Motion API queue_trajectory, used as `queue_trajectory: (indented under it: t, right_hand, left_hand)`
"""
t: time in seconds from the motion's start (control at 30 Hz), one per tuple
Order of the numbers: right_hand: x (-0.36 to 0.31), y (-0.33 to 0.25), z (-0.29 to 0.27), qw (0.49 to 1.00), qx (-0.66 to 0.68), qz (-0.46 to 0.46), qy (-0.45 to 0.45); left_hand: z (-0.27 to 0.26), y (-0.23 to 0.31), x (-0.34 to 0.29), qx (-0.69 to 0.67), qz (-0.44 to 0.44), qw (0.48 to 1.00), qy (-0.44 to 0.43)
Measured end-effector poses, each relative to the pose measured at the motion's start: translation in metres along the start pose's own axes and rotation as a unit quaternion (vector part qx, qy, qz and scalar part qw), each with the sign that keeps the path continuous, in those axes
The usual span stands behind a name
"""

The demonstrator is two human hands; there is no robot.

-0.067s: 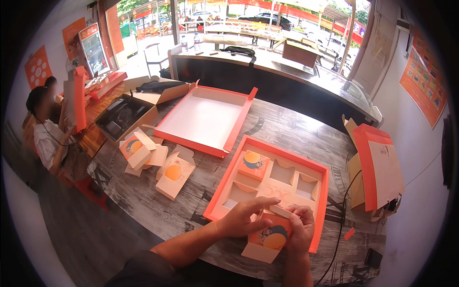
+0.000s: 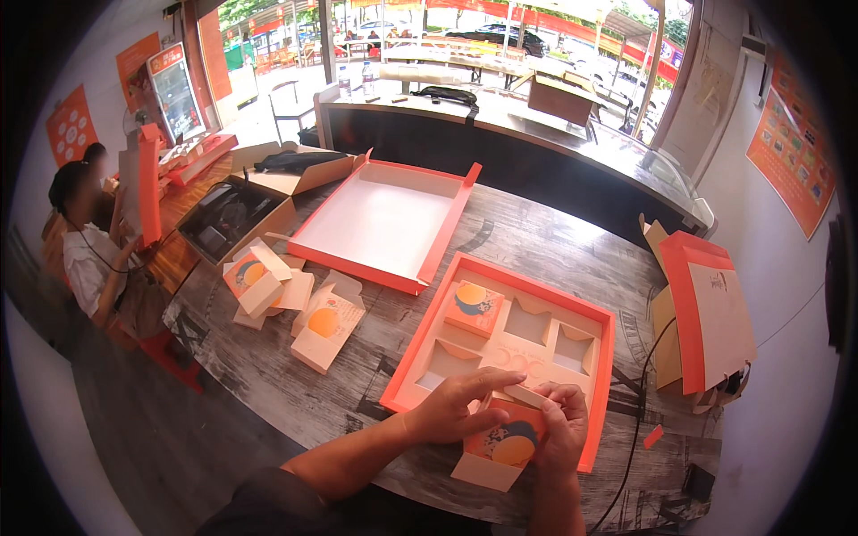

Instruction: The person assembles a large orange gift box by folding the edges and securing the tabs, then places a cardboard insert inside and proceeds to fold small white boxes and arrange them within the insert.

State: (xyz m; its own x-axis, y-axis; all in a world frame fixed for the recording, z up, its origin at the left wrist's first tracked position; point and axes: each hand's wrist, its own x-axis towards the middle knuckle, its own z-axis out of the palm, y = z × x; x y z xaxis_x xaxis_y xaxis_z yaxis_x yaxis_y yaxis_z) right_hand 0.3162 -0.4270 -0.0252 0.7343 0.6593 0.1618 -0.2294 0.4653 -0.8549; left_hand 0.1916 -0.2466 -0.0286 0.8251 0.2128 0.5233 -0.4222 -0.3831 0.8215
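Over the near edge of a shallow orange tray box (image 2: 606,366) I hold a small orange carton (image 2: 511,441) printed with a blue and yellow round design. A pale flap hangs from its lower end, and another flap stands up at its upper end. My right hand (image 2: 563,422) grips the carton's right side, thumb by the upper flap. My left hand (image 2: 458,404) is curled at the upper left, fingers at that flap and thumb against the carton's face. Inside the tray, a closed small carton (image 2: 474,308) fills the far-left compartment; other visible compartments show bare.
A large orange lid (image 2: 375,219) with white inside lies beyond the tray. Several unfolded small cartons (image 2: 326,323) sit at left, near an open cardboard box (image 2: 237,214). At right stand an orange-and-tan box (image 2: 710,313) and a black cable (image 2: 642,393). A person (image 2: 89,241) works at far left.
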Motion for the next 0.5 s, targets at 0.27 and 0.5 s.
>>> queue_trajectory:
  t: [0.27, 0.5]
  right_hand:
    - [0.000, 0.003, 0.000, 0.993, -0.100, -0.058, 0.000]
    - [-0.001, -0.001, 0.007, 0.983, -0.154, -0.094, -0.020]
  left_hand:
    - [-0.001, 0.003, 0.004, -0.025, 0.029, 0.999, -0.001]
    - [-0.002, 0.003, 0.005, -0.018, 0.043, 0.999, 0.024]
